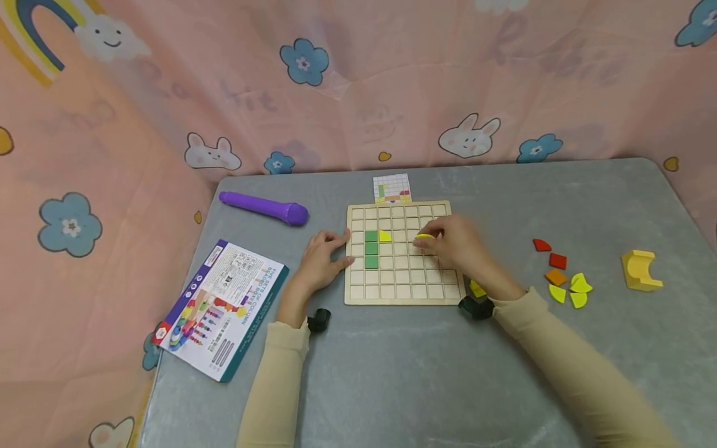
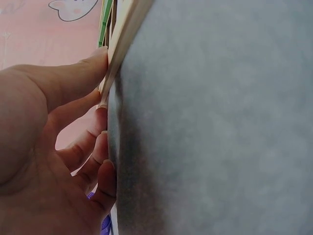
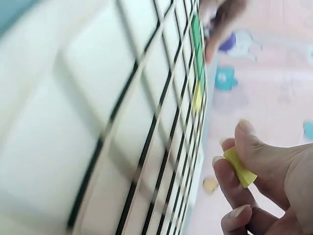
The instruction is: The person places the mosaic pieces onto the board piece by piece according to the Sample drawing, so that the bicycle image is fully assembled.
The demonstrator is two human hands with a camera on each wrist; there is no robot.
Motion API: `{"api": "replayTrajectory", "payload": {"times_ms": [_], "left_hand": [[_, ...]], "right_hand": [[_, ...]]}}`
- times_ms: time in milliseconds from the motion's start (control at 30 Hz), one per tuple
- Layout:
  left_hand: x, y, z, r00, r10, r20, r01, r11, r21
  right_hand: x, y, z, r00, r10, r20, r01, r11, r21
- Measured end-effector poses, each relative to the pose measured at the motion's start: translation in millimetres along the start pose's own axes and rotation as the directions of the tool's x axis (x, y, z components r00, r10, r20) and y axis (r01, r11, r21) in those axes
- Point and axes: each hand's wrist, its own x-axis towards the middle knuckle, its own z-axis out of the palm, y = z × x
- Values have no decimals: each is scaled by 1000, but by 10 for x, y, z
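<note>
A wooden grid board (image 1: 400, 277) lies on the table, with green squares (image 1: 371, 249) stacked in one column and a yellow quarter-round piece (image 1: 385, 236) beside the top one. My left hand (image 1: 319, 261) touches the board's left edge with thumb and fingertips; the left wrist view shows the thumb (image 2: 78, 78) against the edge. Over the right part of the board, my right hand (image 1: 456, 246) pinches a yellow piece (image 3: 239, 168) between thumb and fingers. A small pattern card (image 1: 392, 188) lies at the board's far edge.
Red, orange and yellow pieces (image 1: 557, 294) lie right of the board, and a yellow curved block (image 1: 640, 270) farther right. Another yellow piece (image 1: 477, 288) sits by the board's right edge. At the left are a purple microphone-shaped object (image 1: 263, 206) and a printed box (image 1: 221, 311).
</note>
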Motion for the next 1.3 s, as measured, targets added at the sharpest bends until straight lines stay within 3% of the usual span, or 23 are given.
{"api": "replayTrajectory", "payload": {"times_ms": [167,367,600,700,1100,1300], "left_hand": [[-2,10,-4,1000,-2,1,2,1000,-1],[0,12,-7,1000,-10,5,10,1000,1],[-11,9,-20,1000,11,-8,-11,1000,7],[-13,8,-22,1000,15,-10,-15,1000,4],[-2,-2,-9,1000,6,-2,-6,1000,7],[-6,2,-12,1000,9,-3,-9,1000,12]], "right_hand": [[-17,-220,174,985,-149,85,152,988,-26],[-69,-438,404,921,-347,176,361,931,-58],[-128,-629,676,900,-379,216,383,924,27],[-144,-654,770,887,-397,234,405,914,18],[-129,-664,886,901,-372,223,383,924,-5],[-63,-667,895,931,-311,191,320,947,-15]]}}
